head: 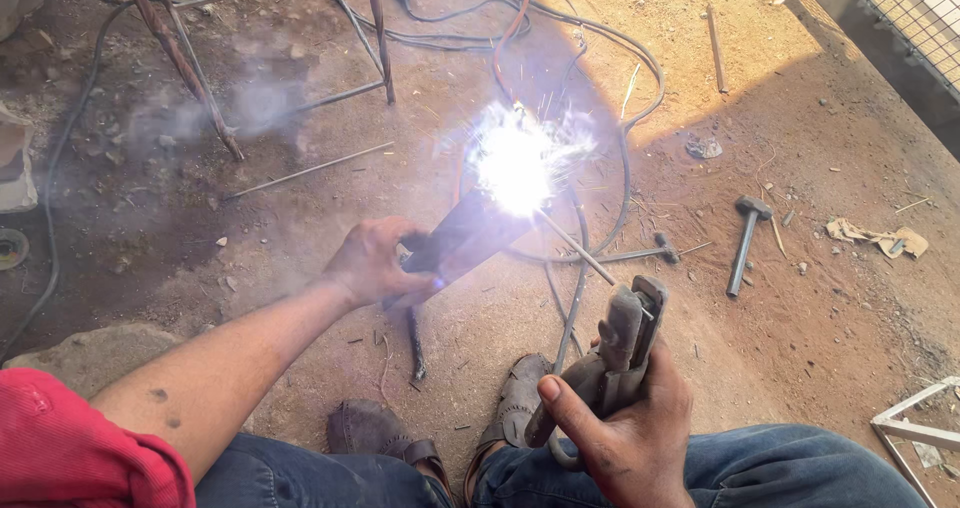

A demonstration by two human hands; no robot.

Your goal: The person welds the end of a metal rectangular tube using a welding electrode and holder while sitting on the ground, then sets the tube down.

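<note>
The right hand (625, 423) is clamping one electrode holder (612, 353), its single rod (575, 246) sparking just beyond the grip. The left hand (372, 261) is gripping one dark metal bar (462, 240) beside that flash, while one hammer (746, 238) is lying well off to the right

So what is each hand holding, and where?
Left hand grips the near end of a dark metal bar; right hand holds the electrode holder by its handle.
</note>
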